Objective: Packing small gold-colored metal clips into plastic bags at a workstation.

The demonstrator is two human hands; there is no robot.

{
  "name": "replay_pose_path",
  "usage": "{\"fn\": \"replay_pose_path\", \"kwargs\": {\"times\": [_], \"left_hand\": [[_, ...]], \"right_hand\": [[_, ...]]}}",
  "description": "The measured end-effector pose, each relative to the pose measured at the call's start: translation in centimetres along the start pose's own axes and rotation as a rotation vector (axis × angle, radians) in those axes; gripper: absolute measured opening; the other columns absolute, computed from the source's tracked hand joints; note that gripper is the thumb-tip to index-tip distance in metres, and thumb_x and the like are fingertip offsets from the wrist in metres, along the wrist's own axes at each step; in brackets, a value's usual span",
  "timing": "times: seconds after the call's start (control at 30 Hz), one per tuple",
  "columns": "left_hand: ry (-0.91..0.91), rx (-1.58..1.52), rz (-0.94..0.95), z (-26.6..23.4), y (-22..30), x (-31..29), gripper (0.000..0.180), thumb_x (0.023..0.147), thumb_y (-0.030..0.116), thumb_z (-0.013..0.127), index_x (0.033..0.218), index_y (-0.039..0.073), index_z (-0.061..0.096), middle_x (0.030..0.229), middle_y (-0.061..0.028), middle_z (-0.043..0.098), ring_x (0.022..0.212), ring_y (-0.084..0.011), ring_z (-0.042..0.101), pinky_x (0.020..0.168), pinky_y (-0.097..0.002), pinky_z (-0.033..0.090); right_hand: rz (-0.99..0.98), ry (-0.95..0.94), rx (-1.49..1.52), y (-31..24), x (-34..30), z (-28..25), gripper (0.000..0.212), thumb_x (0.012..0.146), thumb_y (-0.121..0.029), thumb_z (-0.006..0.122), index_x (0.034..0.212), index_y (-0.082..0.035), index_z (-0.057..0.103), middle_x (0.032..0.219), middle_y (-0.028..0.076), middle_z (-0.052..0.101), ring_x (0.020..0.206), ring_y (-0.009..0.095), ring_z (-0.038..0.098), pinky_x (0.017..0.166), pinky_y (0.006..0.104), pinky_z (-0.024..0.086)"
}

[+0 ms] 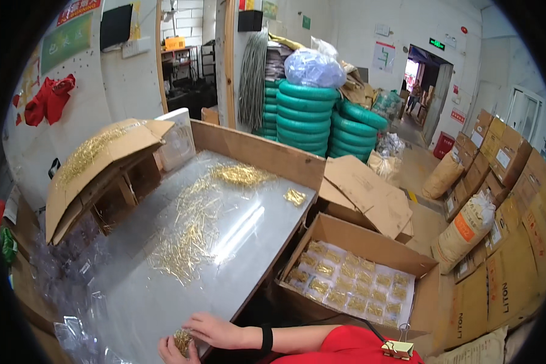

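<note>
At the near edge of the grey metal tabletop [130, 303], a small bundle of thin gold-coloured wire pieces [181, 341] sits between my hands. My left hand [170, 353] curls round its near left side, cut off in part by the lower edge of the view. From the right, my right hand [215, 330] presses bent fingers against the bundle's top and side. Loose wire pieces [185, 249] are strewn up the middle of the table. Beyond them lie a denser heap [239, 175] and a small separate clump [295, 196] near the right edge.
Right of the table, an open carton [327, 227] holds rows of small clear packets with gold pieces. A cardboard sheet [97, 151] bearing more wire stands at left, above clear plastic bags [73, 267]. A wooden board [261, 145] borders the far edge; green coils [303, 118] are stacked behind.
</note>
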State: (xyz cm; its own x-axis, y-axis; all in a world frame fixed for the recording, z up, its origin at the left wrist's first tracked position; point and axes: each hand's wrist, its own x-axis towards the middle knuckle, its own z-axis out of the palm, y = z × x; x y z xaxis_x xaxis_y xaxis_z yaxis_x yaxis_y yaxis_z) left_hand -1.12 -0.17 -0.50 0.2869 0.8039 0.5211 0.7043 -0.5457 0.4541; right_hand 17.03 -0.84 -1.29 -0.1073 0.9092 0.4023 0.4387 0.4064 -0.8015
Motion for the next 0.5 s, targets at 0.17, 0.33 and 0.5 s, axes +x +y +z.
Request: {"fn": "replay_pose_path", "kwargs": {"times": [0.17,0.33,0.5], "left_hand": [[-0.026,0.042,0.003,0.9,-0.4,-0.3,0.058,0.094,0.035,0.069,0.132,-0.005,0.052,0.13,-0.0299,0.052,0.117,-0.0473,0.051,0.1,-0.0525,0.043],[0.049,0.097,-0.032,1.1,-0.1,-0.3,0.064,0.096,0.035,0.066,0.14,-0.006,0.044,0.137,-0.0332,0.045,0.124,-0.0503,0.044,0.105,-0.056,0.037],[0.127,0.12,-0.099,0.8,-3.0,-1.8,0.06,0.1,0.032,0.059,0.145,-0.003,0.04,0.15,-0.023,0.039,0.138,-0.0396,0.037,0.115,-0.0471,0.029]], "right_hand": [[-0.09,0.082,-0.047,0.9,-1.4,0.5,0.037,0.097,-0.015,0.059,0.132,-0.003,0.055,0.117,0.017,0.061,0.109,0.036,0.057,0.094,0.0419,0.048],[-0.066,0.117,0.045,0.7,-2.0,-0.4,0.043,0.096,-0.013,0.059,0.137,-0.002,0.051,0.125,0.02,0.061,0.111,0.038,0.06,0.096,0.0435,0.049],[-0.099,0.084,0.089,2.2,-2.1,-0.8,0.04,0.095,-0.009,0.059,0.134,-0.001,0.052,0.119,0.021,0.062,0.11,0.039,0.06,0.096,0.044,0.049]]}}
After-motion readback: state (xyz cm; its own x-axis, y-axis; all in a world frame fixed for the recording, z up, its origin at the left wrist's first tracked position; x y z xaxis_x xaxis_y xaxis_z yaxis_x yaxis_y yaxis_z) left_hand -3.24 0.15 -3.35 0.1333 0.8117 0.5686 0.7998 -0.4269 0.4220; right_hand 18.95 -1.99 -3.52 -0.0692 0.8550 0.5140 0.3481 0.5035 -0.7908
